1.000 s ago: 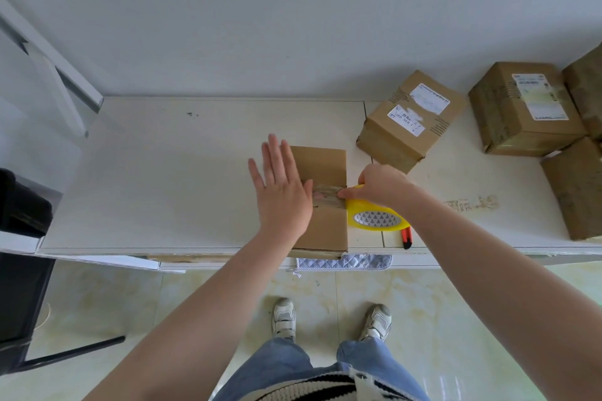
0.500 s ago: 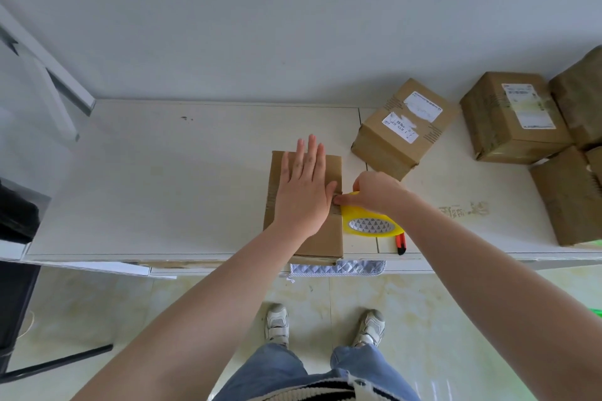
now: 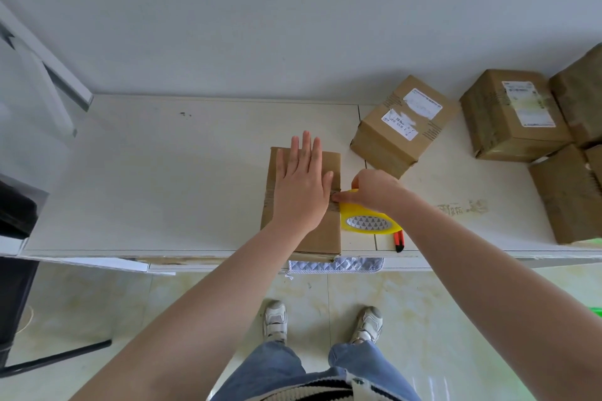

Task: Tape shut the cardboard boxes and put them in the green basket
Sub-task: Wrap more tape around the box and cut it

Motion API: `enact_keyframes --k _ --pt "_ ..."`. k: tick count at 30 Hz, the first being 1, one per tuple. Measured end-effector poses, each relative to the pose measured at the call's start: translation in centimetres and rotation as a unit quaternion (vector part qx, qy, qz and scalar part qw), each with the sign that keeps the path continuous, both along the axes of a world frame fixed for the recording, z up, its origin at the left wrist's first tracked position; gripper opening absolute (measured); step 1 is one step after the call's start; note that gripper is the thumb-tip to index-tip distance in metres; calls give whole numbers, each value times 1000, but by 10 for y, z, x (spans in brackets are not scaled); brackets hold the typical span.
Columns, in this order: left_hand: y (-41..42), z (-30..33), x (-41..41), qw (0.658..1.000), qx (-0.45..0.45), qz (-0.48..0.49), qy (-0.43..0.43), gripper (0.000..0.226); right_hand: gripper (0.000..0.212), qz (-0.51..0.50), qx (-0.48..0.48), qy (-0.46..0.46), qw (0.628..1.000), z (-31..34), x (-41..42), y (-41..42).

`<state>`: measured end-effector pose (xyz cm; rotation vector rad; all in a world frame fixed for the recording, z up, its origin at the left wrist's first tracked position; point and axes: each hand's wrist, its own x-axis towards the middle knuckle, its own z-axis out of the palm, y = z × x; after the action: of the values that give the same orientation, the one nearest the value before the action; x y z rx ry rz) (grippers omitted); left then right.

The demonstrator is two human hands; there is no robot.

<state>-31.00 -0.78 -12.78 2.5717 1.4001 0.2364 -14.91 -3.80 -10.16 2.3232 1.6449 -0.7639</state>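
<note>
Box in hand: the cardboard box (image 3: 321, 234) lay flat at the near edge of the surface (image 3: 163, 179), its front end flush with or slightly over that edge.
Left hand: the left hand (image 3: 301, 192) lay flat on the box top, fingers straight and together, pressing down and gripping nothing.
Right hand: the right hand (image 3: 374, 190) was curled around the yellow tape roll (image 3: 368, 221), which touched the box's right side; its fingertips met the box edge beside the left thumb.
Tape strip: a short band crossed the top under the left palm; its far end was hidden.
Risk, tearing: pulling the roll away could lift the strip if the left hand eased off, leaving the flaps loose.
Risk, sliding: a sideways tug could push the box off the near edge, since only the palm steadied it.
Cutter: a red-handled knife (image 3: 399, 239) lay just beside the roll, close to the wrist, and could be knocked to the floor.
Other boxes: a labelled box (image 3: 402, 124) sat behind, more boxes (image 3: 511, 114) to the right.
Green basket: only a green sliver (image 3: 597, 312) showed at the right margin, too little to identify.
</note>
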Motion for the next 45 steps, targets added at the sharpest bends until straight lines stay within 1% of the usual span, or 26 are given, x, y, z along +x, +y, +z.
enact_keyframes --k 2,3,8,11,13,15,17,18,21,22,23,25,27,29,32,36,38,40,45 --pt "-1 -10 -6 998 2 -15 58 67 61 3 -1 2 1000 0 0 0" --pt "-1 -14 -8 997 -2 -19 70 68 61 4 -2 1 1000 0 0 0" --pt "0 -17 -9 997 6 -10 74 69 63 -5 11 13 1000 -2 2 -3" --pt "3 -16 -15 997 -6 12 82 77 66 -8 41 67 997 1 11 -8" --pt "7 -15 -19 997 -29 13 71 86 65 -23 73 119 990 5 20 -13" --pt "10 -15 -22 997 -47 6 58 91 62 -32 83 145 986 9 23 -16" --pt "13 -15 -26 997 -53 1 53 94 62 -29 80 116 990 9 19 -15" --pt "14 -15 -28 997 -56 2 50 95 64 -29 77 85 993 8 15 -13" --pt "18 -13 -32 996 -77 0 43 100 72 -15 47 -50 998 12 7 -12" --pt "18 -12 -32 996 -82 -4 44 101 74 -15 38 -72 997 14 8 -11" --pt "18 -11 -32 995 -87 -8 45 102 75 -22 31 -72 997 16 9 -11" --pt "22 -9 -35 993 -113 -6 32 105 75 -41 24 -34 998 16 9 -10" --pt "25 -5 -42 989 -149 12 6 111 73 -49 33 5 998 14 1 -11" --pt "29 0 -47 983 -178 44 -5 117 72 -53 51 26 997 13 -10 -10" --pt "32 10 -49 967 -233 101 11 126 73 -48 67 7 997 14 -22 -5" --pt "32 22 -48 930 -337 143 15 148 70 -49 59 -17 997 14 -32 -1" --pt "30 26 -46 926 -349 142 27 154 62 -45 49 -26 997 13 -34 0" --pt "28 30 -43 925 -351 140 34 154 57 -47 44 -26 998 13 -34 -1" --pt "27 29 -39 925 -345 156 22 144 69 -58 59 5 997 14 -29 -8"
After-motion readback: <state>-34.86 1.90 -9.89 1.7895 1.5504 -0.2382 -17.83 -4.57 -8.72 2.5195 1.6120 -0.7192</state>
